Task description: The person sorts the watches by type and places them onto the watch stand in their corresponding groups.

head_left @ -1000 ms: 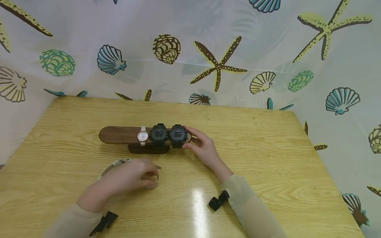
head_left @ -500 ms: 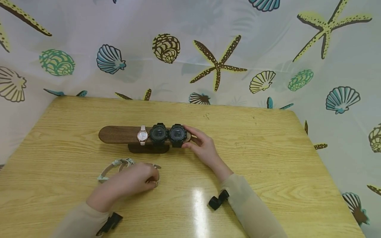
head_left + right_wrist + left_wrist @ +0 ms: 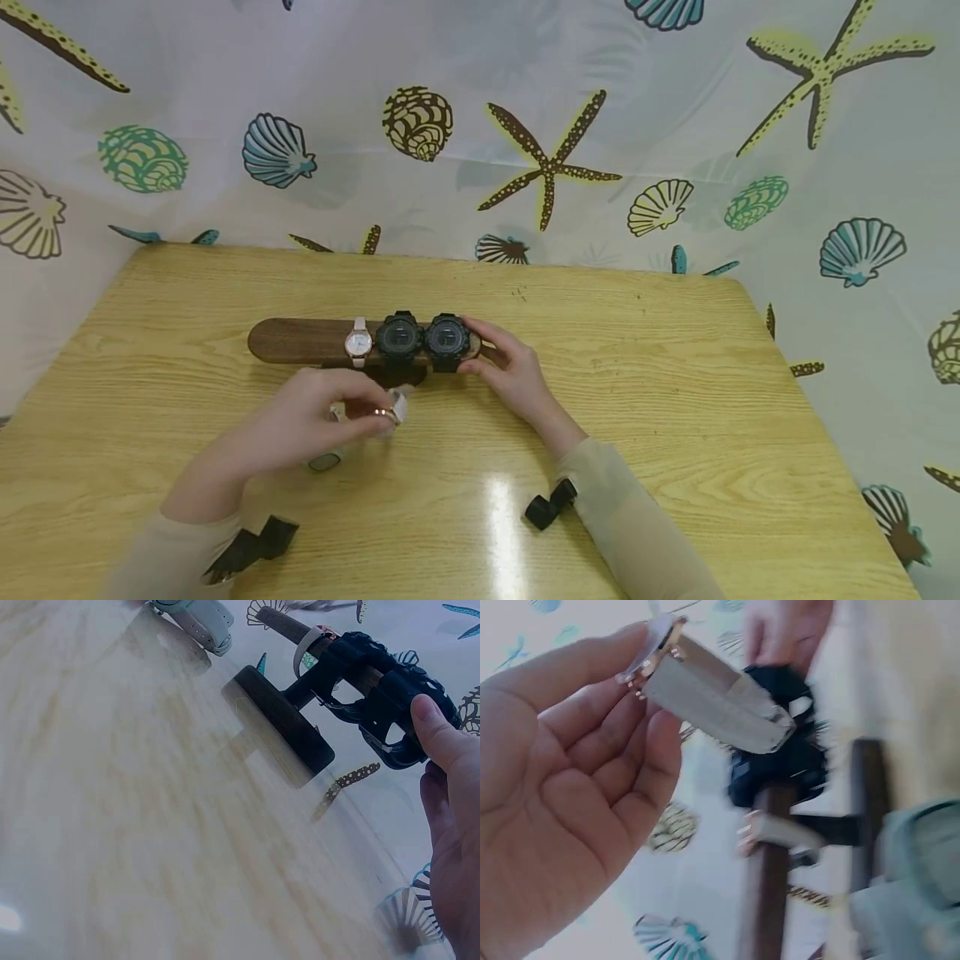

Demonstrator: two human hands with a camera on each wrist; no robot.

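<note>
My left hand [image 3: 311, 421] pinches a white-strapped wristwatch [image 3: 712, 705] with a rose-gold case between thumb and fingers, just in front of the stand. Its strap hangs in a curve in the left wrist view. My right hand [image 3: 517, 375] holds the right end of a dark wooden watch stand [image 3: 292, 342], thumb in front and fingers behind. On the stand's bar sit a small white-strapped watch [image 3: 358, 343] and two chunky black watches [image 3: 400, 336], the rightmost black watch [image 3: 447, 337] right beside my right fingertips. The bar's left part is bare wood.
A pale green watch [image 3: 934, 855] lies on the wooden table [image 3: 637, 375], mostly hidden behind my left hand in the head view. The stand rests on a dark base [image 3: 281, 724]. A shell-patterned cloth [image 3: 450, 200] rises behind the table.
My left hand has picked the white-strapped watch up off the table and moved it toward the stand. My right hand has stayed on the stand's end.
</note>
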